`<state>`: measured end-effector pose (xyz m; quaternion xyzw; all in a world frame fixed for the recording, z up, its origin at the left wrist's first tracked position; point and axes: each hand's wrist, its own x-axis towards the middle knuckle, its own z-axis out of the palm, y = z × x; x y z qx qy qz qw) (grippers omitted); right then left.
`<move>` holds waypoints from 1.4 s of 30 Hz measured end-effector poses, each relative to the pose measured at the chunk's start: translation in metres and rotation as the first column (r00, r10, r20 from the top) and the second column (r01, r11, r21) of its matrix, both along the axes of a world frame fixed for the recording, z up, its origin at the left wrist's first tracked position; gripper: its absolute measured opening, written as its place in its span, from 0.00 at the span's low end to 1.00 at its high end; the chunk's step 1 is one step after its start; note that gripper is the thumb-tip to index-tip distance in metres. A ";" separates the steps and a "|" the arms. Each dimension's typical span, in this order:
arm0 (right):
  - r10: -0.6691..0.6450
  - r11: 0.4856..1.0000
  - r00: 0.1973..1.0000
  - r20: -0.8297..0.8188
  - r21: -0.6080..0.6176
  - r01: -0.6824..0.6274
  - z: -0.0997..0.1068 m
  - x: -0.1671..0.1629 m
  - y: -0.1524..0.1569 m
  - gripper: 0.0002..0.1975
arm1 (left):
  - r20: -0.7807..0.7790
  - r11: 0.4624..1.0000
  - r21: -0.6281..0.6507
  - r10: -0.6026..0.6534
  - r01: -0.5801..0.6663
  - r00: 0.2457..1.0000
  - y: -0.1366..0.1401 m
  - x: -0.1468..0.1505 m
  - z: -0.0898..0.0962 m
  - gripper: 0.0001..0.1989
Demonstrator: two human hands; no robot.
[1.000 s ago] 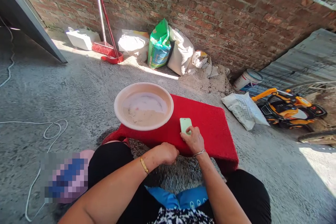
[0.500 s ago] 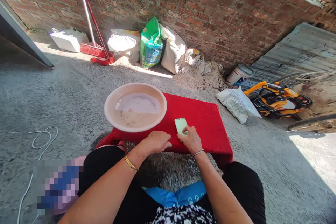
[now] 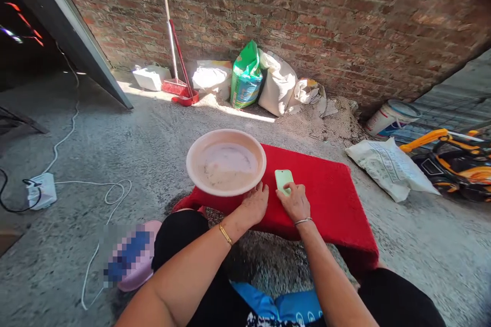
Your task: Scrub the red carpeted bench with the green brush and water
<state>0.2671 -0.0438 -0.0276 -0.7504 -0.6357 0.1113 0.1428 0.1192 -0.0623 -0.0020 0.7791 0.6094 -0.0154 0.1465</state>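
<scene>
A pale green smartphone [image 3: 284, 179] lies on the red cloth [image 3: 326, 189] that covers a low bench before me. My right hand [image 3: 297, 203] is closed round the phone's lower end, thumb at its left side and fingers bent over it. To the left, a wide beige basin [image 3: 195, 176] holds cloudy water [image 3: 226, 161] with dark specks. My left hand [image 3: 256, 205] rests on the cloth just below the basin's right front rim, palm down, holding nothing. Its fingers are stretched out close to the rim; whether they touch it I cannot tell.
A pink basin [image 3: 140, 281], partly blurred out, sits on the concrete at left near a white cable and power strip [image 3: 42, 191]. Along the brick wall stand a broom [image 3: 174, 82], a dustpan [image 3: 187, 98] and several sacks [image 3: 245, 79]. A yellow toy digger [image 3: 460, 163] is at right.
My view has turned left, so the scene sits farther right. My left hand has moved up to the basin's rim, and its curled fingers have stretched out. The right hand stays on the phone.
</scene>
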 end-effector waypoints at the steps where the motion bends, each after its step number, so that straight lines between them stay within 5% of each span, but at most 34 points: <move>1: 0.008 1.000 1.000 0.024 -0.016 -0.008 -0.001 -0.002 0.001 0.16 | -0.011 1.000 -0.010 -0.001 0.001 1.000 -0.001 0.000 -0.001 0.24; 10: -0.165 0.981 0.982 0.095 -0.085 0.173 0.007 0.039 0.002 0.20 | -0.075 0.995 -0.067 -0.085 0.080 0.993 -0.003 0.006 -0.009 0.31; 20: 0.057 0.997 0.995 0.081 -0.065 -0.052 0.002 -0.033 0.019 0.21 | -0.108 0.992 -0.056 -0.116 0.111 0.987 -0.003 0.005 -0.003 0.34; 28: -0.144 0.985 0.983 0.117 -0.080 0.154 0.007 0.021 0.018 0.21 | -0.123 0.993 -0.060 -0.108 0.101 0.987 -0.001 0.008 -0.009 0.32; 36: 0.026 0.999 0.999 0.043 -0.034 -0.024 0.003 -0.013 0.013 0.18 | -0.133 0.993 -0.026 -0.118 0.115 0.984 -0.002 0.006 -0.008 0.31; 42: -0.150 0.983 0.987 0.058 -0.099 0.155 0.003 0.039 0.014 0.20 | -0.144 0.992 -0.011 -0.129 0.129 0.981 -0.003 0.006 -0.009 0.31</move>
